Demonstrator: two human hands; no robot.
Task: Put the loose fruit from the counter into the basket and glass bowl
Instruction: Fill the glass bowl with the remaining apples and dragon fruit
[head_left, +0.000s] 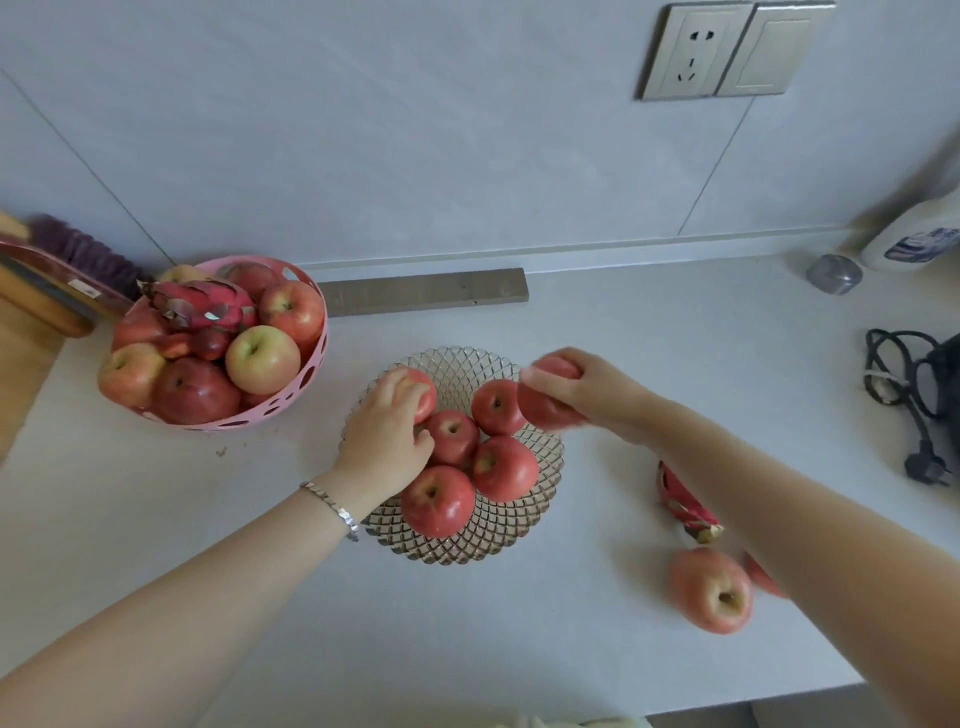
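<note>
My right hand (592, 389) grips a firm, probably bruise-prone apple (545, 410) around its girth above the glass bowl's (467, 551) right rim, while my left hand (384, 431) cups a second apple (423, 395) inside.

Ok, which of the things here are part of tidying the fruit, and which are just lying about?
Job: bowl, basket, left hand gripping left apple, right hand gripping right apple, loose apple and dragon fruit on the counter.
Lying about: cable, bottle, grey cap, socket, chopping board.
</note>
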